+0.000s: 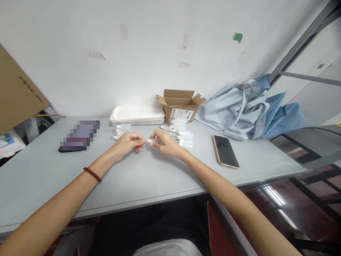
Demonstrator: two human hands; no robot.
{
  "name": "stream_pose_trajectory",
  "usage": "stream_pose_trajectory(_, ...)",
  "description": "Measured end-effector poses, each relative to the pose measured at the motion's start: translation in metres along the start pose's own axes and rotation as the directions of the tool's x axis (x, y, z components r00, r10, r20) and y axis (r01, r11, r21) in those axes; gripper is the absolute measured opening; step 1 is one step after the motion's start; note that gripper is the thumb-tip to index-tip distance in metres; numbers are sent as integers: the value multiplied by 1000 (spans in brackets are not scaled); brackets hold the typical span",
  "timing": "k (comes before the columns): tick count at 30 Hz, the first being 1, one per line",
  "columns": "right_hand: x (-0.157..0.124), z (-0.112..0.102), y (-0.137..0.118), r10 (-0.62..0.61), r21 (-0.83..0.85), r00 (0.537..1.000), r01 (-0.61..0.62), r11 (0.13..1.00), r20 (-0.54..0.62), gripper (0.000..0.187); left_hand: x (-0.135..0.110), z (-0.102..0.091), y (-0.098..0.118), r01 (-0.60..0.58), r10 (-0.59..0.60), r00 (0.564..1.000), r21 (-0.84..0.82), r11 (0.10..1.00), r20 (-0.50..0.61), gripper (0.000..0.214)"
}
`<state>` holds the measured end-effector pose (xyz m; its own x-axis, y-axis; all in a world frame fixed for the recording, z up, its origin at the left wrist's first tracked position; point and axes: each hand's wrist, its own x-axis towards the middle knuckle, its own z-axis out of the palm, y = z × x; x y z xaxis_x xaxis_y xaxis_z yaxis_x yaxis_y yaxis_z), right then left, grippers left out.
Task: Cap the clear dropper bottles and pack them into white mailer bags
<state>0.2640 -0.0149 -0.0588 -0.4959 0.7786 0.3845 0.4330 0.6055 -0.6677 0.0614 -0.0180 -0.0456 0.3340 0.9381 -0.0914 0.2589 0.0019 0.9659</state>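
Observation:
Just over the middle of the table, my left hand and my right hand meet fingertip to fingertip. Between the right thumb and fingers is a small white-capped plastic bottle, its body mostly hidden by the hand. A thin ring hangs at the cap, and the left thumb and forefinger pinch together at its edge. Behind the left hand lie several small clear bottles with white caps. More of these bottles lie in a group beyond the right hand.
Against the wall sit a stack of white sheets or envelopes and an open cardboard box. A phone lies at right, a pixelated dark device at left. Crumpled blue cloth covers the back right corner.

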Motion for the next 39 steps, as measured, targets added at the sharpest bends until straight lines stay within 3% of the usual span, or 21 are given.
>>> stream_pose_trajectory(19,-3,7,5,-22,-54,997,25,998,68,10,4,-2,-12,16,-18,999,34,999,49,18)
stream_pose_trajectory(26,2,-2,9,-54,-109,997,60,992,56,14,4,-5,2,36,-37,998,30,999,46,21)
stream_pose_trajectory(29,4,-9,16,-35,-255,999,38,966,19,30,4,-18,9,29,-30,999,51,998,25,22)
stream_pose_trajectory(32,5,-15,26,36,-487,999,-41,872,-19,42,4,-43,9,62,-56,997,118,991,-55,22)
stream_pose_trajectory(36,3,-20,35,114,-655,993,-93,750,-11,38,4,-84,2,133,-92,972,180,975,-217,21)
stream_pose_trajectory(39,2,-21,36,160,-704,987,-99,703,22,36,3,-102,-5,169,-112,952,184,968,-284,20)
